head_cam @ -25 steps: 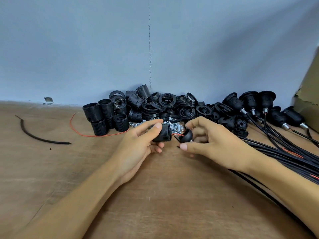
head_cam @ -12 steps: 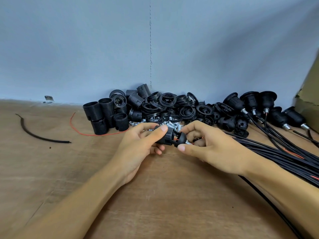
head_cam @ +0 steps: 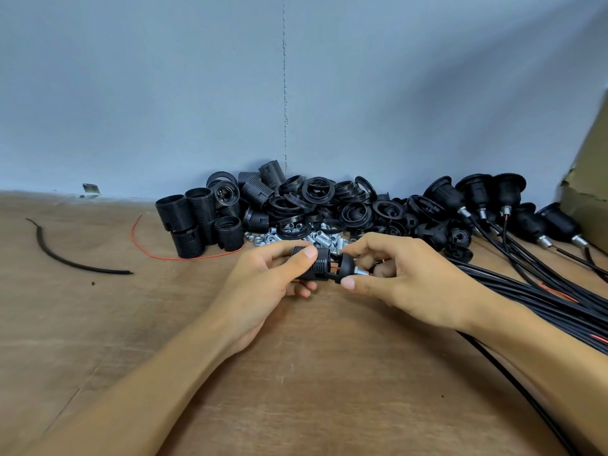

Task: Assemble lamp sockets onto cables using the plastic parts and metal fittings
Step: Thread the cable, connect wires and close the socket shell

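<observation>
Head view shows ribbed black socket (head_cam: 318, 265) facing domed cap (head_cam: 346, 267).

- Nearer than the hands: bare desk (head_cam: 312, 373), open between the forearms.
- Between left hand (head_cam: 263, 281) and right hand (head_cam: 404, 278): gap filled by the gripped socket body (head_cam: 317, 266) and pinched cap (head_cam: 345, 268).
- Just beyond the hands: metal fittings (head_cam: 324, 238), then heaped black rings (head_cam: 316, 199), wall (head_cam: 197, 93) behind.
- Beyond the left hand: threaded socket shells (head_cam: 194, 222).
- Left of the left hand: open desk, with a flat red wire (head_cam: 171, 256) and a black cable scrap (head_cam: 65, 258).
- Right of the right hand: cable bundle (head_cam: 533, 291), assembled sockets (head_cam: 477, 192), cardboard box (head_cam: 589, 179).
</observation>
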`<state>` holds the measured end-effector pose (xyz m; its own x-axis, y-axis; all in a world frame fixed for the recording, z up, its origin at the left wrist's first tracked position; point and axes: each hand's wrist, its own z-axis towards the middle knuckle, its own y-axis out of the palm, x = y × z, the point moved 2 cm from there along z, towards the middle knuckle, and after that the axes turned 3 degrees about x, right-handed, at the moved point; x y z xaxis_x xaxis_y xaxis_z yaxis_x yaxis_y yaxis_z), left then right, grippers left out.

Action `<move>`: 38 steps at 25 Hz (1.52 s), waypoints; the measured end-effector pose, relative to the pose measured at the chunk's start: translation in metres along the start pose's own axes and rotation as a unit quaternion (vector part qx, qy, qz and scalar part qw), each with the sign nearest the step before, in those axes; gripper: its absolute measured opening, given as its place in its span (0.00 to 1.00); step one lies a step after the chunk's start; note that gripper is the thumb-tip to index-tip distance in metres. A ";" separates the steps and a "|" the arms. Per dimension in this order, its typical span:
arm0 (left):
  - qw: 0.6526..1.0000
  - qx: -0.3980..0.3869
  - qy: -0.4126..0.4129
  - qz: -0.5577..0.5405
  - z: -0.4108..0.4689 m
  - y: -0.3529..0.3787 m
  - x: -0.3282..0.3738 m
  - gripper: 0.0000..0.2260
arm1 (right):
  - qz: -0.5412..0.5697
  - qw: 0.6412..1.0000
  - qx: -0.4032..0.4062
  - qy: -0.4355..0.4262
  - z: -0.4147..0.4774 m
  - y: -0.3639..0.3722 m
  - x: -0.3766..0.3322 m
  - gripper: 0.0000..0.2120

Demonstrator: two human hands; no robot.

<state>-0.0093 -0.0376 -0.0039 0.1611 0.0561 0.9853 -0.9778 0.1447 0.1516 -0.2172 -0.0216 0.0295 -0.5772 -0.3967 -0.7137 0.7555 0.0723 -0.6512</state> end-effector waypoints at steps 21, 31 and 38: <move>0.983 -0.026 0.033 0.180 -0.008 0.002 0.002 0.28 | -0.134 0.981 0.058 -0.131 -0.009 0.015 -0.019 0.13; 0.961 -0.009 0.108 0.253 -0.013 0.011 0.002 0.22 | -0.034 0.998 0.020 -0.057 -0.008 0.020 -0.010 0.14; 0.936 0.022 0.151 0.318 -0.014 0.014 -0.002 0.17 | -0.069 0.995 0.045 -0.063 -0.009 0.022 -0.011 0.11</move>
<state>-0.0217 -0.0215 -0.0045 -0.4316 0.3947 0.8111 -0.8920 -0.0527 -0.4490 -0.1972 -0.0072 0.0212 -0.6379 -0.5084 -0.5785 0.7002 -0.0701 -0.7105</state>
